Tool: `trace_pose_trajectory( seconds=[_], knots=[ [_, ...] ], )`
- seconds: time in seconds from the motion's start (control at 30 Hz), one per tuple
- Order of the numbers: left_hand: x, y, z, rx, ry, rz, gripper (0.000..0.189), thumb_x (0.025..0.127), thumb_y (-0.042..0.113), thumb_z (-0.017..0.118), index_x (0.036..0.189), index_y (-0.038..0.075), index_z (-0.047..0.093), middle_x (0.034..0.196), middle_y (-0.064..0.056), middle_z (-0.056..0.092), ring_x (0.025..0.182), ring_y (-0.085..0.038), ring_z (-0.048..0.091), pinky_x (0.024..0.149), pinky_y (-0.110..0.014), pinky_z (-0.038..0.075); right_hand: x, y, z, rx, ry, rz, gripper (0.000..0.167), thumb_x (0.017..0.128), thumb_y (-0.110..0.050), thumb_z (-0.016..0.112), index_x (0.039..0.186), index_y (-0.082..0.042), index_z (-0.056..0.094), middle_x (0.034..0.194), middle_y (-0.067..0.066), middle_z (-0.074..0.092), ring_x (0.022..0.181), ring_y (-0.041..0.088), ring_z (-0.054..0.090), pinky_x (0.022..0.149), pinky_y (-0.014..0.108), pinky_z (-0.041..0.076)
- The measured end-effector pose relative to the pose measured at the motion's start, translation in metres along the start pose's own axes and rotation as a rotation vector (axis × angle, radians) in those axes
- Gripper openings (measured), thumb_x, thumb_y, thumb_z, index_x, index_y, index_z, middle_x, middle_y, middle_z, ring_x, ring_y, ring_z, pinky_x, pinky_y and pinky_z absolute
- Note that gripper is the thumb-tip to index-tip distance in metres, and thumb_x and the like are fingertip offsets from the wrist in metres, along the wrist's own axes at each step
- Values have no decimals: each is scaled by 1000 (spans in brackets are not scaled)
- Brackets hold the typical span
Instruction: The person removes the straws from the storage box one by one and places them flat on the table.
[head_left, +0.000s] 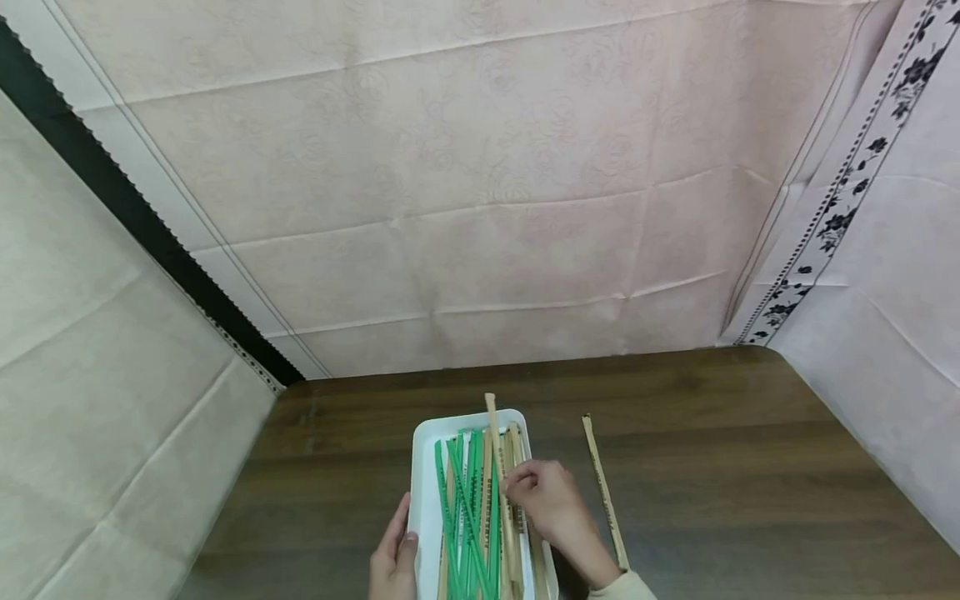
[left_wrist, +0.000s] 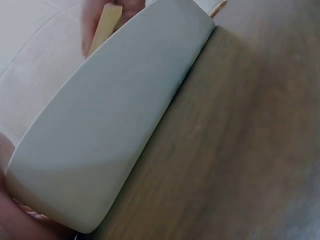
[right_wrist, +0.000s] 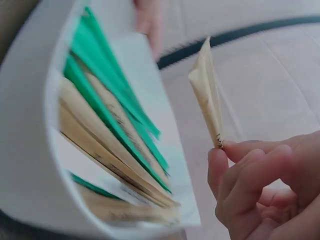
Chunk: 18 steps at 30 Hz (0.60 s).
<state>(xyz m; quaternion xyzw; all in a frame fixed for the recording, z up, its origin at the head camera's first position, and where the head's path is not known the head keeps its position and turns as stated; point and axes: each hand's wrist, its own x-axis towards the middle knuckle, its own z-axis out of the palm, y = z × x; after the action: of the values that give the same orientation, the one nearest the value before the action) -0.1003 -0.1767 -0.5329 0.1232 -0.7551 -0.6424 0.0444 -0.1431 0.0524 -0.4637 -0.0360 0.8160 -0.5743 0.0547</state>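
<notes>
A white tray (head_left: 422,467) holds several slim paper-wrapped sticks, some in green wrappers (head_left: 474,467) and some in tan ones with dark print. My left hand (head_left: 393,557) grips the tray's left side, and in the left wrist view its fingers (left_wrist: 17,215) are at the tray's end. Between thumb and index finger my right hand (head_left: 551,504) pinches one tan paper-wrapped stick (head_left: 492,417) over the tray. This stick (right_wrist: 207,95) points up and away from the fingers in the right wrist view, apart from the others.
To the right of the tray, a single tan wrapped stick (head_left: 603,487) lies on the brown wooden table (head_left: 697,467). Pale cloth (head_left: 487,208) hangs behind the table and on both sides, with a dark band at left and a floral border at right.
</notes>
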Motion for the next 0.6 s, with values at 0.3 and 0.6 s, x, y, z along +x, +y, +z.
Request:
trace_pose_trajectory(
  seconds=[0.3,0.6],
  knots=[
    [1,1,-1,-10,-10,-33,55,107,0,40,162,2,39,156,-31,47,123,-33,62,83,-21,52,-8,14,-52,232,89,171,18,99,-5,66,114,4,71,76,7,66,51,9,42,42,21,35],
    [2,0,-1,-21,-15,-40,54,108,1,40,162,2,38,156,-31,47,123,-31,62,84,-22,53,-18,61,-96,215,177,287,29,104,-17,67,123,4,70,81,2,67,55,8,45,46,21,32]
  ],
)
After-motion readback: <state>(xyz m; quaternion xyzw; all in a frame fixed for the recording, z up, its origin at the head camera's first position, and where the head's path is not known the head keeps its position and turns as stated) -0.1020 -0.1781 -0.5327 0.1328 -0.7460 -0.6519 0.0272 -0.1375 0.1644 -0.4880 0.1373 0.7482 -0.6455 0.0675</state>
